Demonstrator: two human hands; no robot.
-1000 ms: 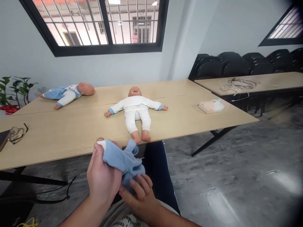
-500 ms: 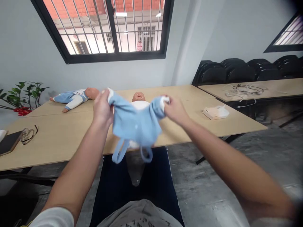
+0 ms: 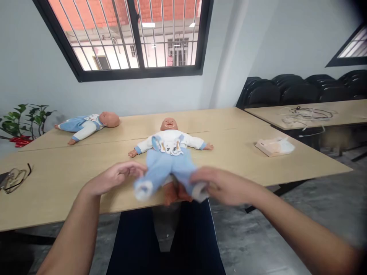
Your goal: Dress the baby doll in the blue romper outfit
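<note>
Light-blue doll overalls with an elephant face on the bib lie spread over a baby doll on its back. The doll wears a white top with blue cuffs. Its bare feet show between the trouser legs, whose ends are turned out white. Beside the overalls, at the left trouser leg, my left hand has its fingers loosely bent and apart, holding nothing visible. My right hand is blurred, its fingertips over the right trouser leg; whether they grip the cloth cannot be seen.
A second doll in similar clothes lies at the back left, near a potted plant. Eyeglasses rest at the left. A small open box stands at the right. Cables lie on another table; black chairs are behind.
The overalls, held up by both hands before, have come down onto the doll and flipped to show the elephant bib. Both hands have moved lower, to the trouser legs.
</note>
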